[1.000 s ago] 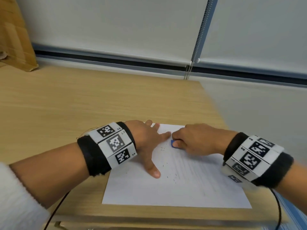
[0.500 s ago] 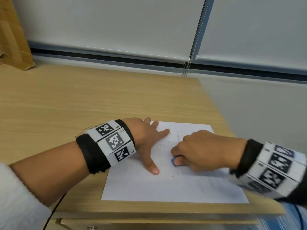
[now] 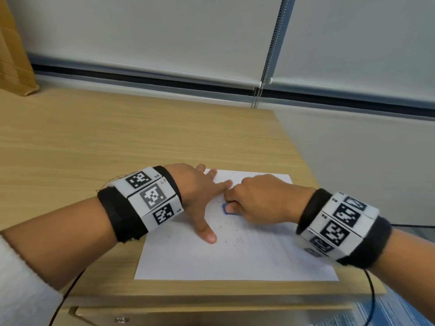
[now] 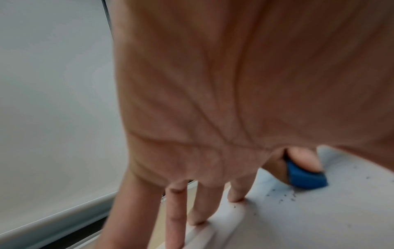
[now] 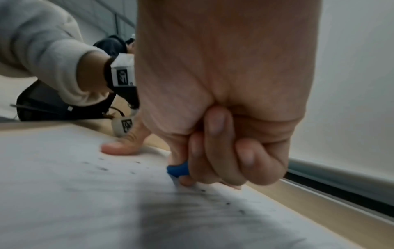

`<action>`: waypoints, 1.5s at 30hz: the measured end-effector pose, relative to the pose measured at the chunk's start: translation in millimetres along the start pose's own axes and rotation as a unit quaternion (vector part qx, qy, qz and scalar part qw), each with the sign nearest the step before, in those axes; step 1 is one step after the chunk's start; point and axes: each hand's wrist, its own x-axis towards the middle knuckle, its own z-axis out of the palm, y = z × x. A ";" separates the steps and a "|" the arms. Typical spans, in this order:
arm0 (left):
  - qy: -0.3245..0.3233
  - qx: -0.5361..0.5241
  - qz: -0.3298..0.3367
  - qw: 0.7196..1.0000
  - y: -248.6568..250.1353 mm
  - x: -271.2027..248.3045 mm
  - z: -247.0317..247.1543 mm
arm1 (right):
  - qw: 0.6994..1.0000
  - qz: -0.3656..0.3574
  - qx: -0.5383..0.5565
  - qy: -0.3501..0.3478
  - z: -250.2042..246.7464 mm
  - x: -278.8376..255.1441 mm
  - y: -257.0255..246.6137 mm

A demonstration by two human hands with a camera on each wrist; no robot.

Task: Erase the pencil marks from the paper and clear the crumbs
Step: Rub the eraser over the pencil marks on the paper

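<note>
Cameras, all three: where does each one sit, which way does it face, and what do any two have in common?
Head: worn on the head, facing forward and down at the paper on the desk; shows both forearms, the left hand pressing flat, the right hand gripping the blue eraser.
Left wrist: looks along the left palm to its fingers on the paper.
Right wrist: looks along the right hand's curled fingers; also the left thumb and sleeve.
Shared: all three show the eraser, crumbs and paper.

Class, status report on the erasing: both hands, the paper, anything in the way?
Left hand flat, pinning paper. Right hand pinching blue eraser against the sheet. Crumbs scattered, faint marks remain. Nothing in the way.
</note>
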 end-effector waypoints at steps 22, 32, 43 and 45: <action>-0.006 0.002 0.005 1.000 0.6 -1.4 -1.8 | 0.999 -0.026 -0.043 -0.005 13.5 -37.8 -3.7; 0.001 -0.005 0.003 1.000 0.2 -1.1 1.4 | 0.999 0.013 -0.037 -0.033 -0.9 -9.9 10.3; -0.008 0.001 -0.006 1.000 0.3 4.6 -2.3 | 0.999 -0.028 -0.003 -0.041 10.6 -17.6 15.7; -0.008 0.004 -0.007 1.000 0.1 5.2 -2.2 | 0.997 -0.030 -0.009 -0.065 7.1 -21.5 12.7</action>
